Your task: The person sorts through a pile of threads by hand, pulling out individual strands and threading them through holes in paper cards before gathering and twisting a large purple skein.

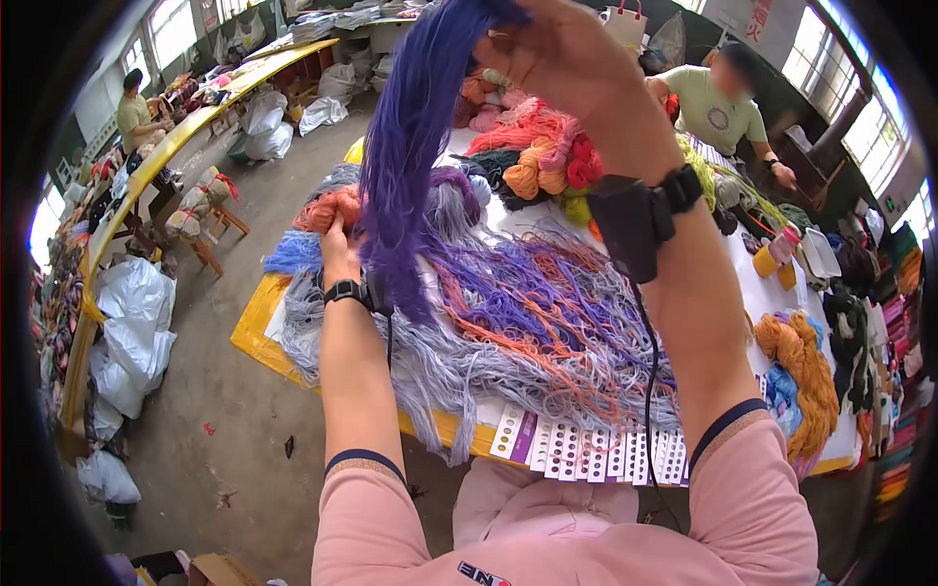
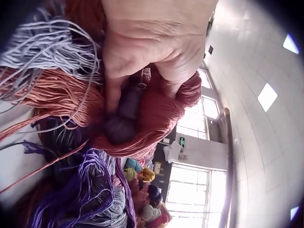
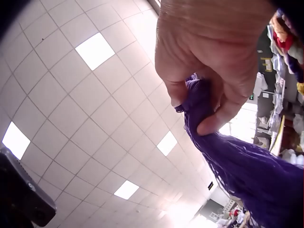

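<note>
High in the head view, my right hand [image 1: 576, 83] holds up one end of a long purple yarn hank [image 1: 405, 146], whose strands hang down over the table. The right wrist view shows thumb and fingers of that hand [image 3: 213, 61] pinching the folded top of the purple hank [image 3: 247, 161]. Lower at the left, my left hand [image 1: 339, 252] grips a rust-orange yarn skein [image 1: 327, 208]. In the left wrist view, fingers of the left hand [image 2: 152, 42] curl into this rust skein [image 2: 156, 118], their tips partly hidden in it.
Tangled grey, purple and orange strands [image 1: 547, 293] cover the table's near side. Color cards [image 1: 586, 451] line the front edge. Bundled pink and orange skeins [image 1: 532, 161] pile behind, with an ochre skein [image 1: 801, 366] at right. Another person [image 1: 718, 112] stands across the table.
</note>
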Demonstrator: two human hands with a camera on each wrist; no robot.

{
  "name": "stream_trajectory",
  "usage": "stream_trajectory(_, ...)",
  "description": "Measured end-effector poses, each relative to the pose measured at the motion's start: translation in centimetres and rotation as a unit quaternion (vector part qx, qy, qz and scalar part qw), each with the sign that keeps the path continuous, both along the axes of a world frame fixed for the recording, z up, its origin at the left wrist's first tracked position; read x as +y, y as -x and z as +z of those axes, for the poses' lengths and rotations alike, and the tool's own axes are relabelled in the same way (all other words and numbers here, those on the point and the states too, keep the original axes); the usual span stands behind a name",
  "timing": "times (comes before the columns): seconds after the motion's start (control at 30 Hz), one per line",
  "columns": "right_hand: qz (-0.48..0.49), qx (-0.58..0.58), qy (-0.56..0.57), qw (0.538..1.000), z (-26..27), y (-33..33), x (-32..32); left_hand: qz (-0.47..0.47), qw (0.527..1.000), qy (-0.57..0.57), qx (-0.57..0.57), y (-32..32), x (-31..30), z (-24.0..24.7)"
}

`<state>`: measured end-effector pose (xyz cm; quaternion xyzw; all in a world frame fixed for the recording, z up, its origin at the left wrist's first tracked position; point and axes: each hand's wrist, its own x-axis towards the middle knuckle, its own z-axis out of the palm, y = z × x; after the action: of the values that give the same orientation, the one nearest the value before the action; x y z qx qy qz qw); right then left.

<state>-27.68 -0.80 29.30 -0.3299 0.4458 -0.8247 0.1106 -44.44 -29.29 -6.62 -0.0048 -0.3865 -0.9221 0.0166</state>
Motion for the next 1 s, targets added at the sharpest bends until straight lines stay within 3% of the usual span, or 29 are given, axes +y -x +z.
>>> stream_trajectory(0.03, -0.030, -0.033, -0.014, 0.999, -1.4, 1.9, -0.1, -0.002, 0.998, 0.018, 0.068, -0.6, -0.1, -0.7)
stream_trajectory(0.13, -0.138, -0.128, -0.050, 0.981, -7.2, 6.5, -1.6, -0.012, 0.998, -0.049, -0.023, -0.6, -0.3, -0.6)
stream_trajectory(0.23, -0.216, -0.245, -0.057, 0.943, -13.6, 11.7, -2.0, -0.002, 0.998, -0.055, -0.006, -1.9, 0.1, 0.7)
stream_trajectory(0.33, -0.325, -0.251, -0.191, 0.891, -17.4, 13.3, -0.7, 0.002, 0.999, 0.004, 0.050, -0.4, -0.6, -1.1)
stream_trajectory(0.43, -0.417, -0.095, -0.451, 0.783, -22.7, 12.8, 0.4, -0.023, 0.999, 0.014, 0.041, 0.7, -1.2, -2.3)
stream_trajectory(0.5, -0.423, 0.153, -0.579, 0.680, -24.5, 5.1, 0.1, -0.006, 0.999, 0.011, 0.051, -0.1, -0.4, -0.9)
stream_trajectory(0.53, -0.383, 0.187, -0.563, 0.708, -25.9, 1.2, 0.5, 0.007, 0.999, 0.010, 0.050, -0.6, -0.1, -0.5)
stream_trajectory(0.63, -0.327, 0.207, -0.645, 0.660, -27.2, -8.5, 2.2, -0.006, 0.999, 0.022, 0.046, 0.3, -1.1, -1.9)
stream_trajectory(0.73, -0.341, 0.306, -0.675, 0.578, -31.2, -12.4, 4.5, -0.056, 0.998, 0.030, -0.010, 1.0, -1.5, -0.5)
stream_trajectory(0.77, -0.350, 0.315, -0.669, 0.575, -31.5, -12.5, 5.2, -0.052, 0.996, 0.036, -0.056, 1.2, -1.7, 0.5)
stream_trajectory(0.9, -0.362, 0.326, -0.659, 0.573, -31.7, -13.3, 4.8, 0.011, 0.952, 0.288, -0.103, -1.7, 3.0, 12.4)
stream_trajectory(0.97, -0.366, 0.329, -0.655, 0.574, -31.7, -13.2, 4.9, 0.005, 0.881, 0.472, 0.028, 0.2, 5.5, 14.6)
stream_trajectory(1.0, -0.369, 0.327, -0.652, 0.576, -31.8, -13.2, 5.0, 0.032, 0.842, 0.522, 0.130, -2.0, 8.1, 15.6)
